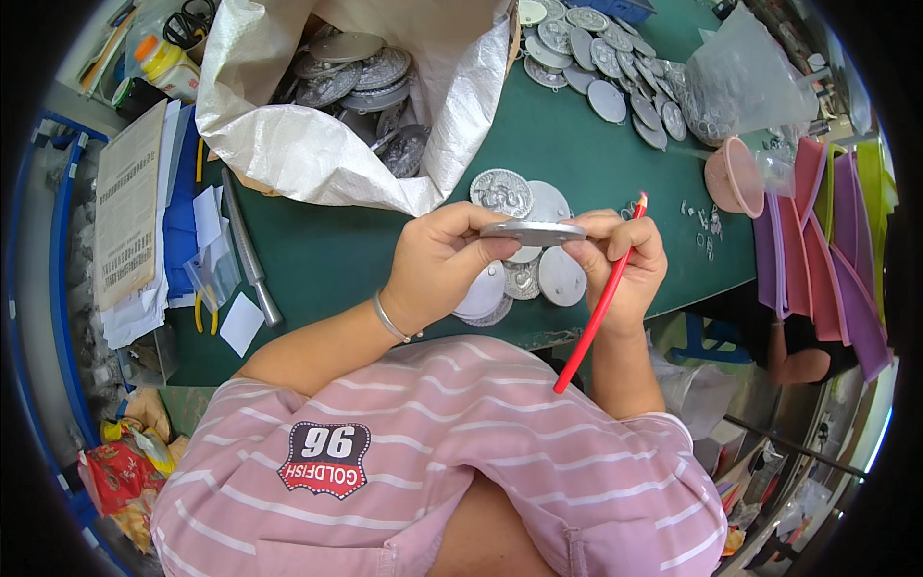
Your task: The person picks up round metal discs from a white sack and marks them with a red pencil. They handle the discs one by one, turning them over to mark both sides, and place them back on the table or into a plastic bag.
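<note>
Between my two hands a round silver metal medallion point(533, 232) is held nearly edge-on, its thin side toward me. My left hand point(435, 262) pinches its left edge between thumb and fingers. The right edge is gripped by my right hand point(620, 262), which also holds a red pencil point(596, 322) slanting down across the palm, tip upward. Beneath, on the green table, lies a small cluster of similar medallions; one with a raised relief point(501, 193) faces up, and a plain-backed one point(562, 277) sits to the right.
A white woven sack point(317, 159) of medallions stands at the back left. More medallions point(606, 67) spread at the back right, near a pink cup point(735, 178) and small metal rings point(710, 226). A tapered metal rod point(252, 255) and papers point(135, 231) lie left.
</note>
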`<control>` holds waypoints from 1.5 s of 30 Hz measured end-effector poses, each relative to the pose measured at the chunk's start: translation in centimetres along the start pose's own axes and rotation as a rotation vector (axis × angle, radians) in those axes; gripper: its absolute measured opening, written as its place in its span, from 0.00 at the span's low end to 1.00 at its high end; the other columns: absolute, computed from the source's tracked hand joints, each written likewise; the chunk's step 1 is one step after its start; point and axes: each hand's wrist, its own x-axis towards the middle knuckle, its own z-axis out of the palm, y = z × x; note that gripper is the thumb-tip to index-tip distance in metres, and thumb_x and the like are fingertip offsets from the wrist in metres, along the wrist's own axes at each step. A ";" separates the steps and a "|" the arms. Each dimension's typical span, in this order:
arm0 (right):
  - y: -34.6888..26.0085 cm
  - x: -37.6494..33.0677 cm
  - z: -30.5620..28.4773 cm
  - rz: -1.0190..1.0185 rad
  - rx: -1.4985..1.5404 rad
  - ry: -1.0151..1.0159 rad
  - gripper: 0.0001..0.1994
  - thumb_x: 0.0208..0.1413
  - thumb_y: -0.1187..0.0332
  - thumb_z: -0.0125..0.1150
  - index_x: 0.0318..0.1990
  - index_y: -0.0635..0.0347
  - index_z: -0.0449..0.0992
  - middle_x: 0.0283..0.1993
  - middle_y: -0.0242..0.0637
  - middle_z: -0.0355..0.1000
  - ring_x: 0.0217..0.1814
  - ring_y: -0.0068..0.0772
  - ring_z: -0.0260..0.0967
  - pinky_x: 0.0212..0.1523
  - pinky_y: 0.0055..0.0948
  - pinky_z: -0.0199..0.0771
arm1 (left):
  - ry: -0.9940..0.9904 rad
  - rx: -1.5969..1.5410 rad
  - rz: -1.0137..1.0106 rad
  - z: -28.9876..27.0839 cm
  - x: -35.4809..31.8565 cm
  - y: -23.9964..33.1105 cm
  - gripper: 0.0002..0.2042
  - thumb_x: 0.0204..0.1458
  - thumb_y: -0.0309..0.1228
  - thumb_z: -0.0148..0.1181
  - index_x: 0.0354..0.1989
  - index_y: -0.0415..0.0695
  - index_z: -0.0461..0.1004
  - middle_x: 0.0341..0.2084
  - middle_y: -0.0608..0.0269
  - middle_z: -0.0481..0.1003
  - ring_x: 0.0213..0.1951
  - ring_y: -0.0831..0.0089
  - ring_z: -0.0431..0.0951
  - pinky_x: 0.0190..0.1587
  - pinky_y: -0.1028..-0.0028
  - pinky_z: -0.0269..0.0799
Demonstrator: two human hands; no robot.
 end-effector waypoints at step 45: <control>2.7 -1.7 1.3 0.398 0.180 0.081 0.11 0.51 0.83 0.53 0.27 0.57 0.60 0.39 0.49 0.73 0.37 0.25 0.70 0.39 0.20 0.70 | -0.274 -0.660 -0.615 -0.9 0.2 -1.5 0.25 0.50 0.34 0.59 0.53 0.35 0.60 0.40 0.57 0.72 0.37 0.72 0.77 0.35 0.77 0.76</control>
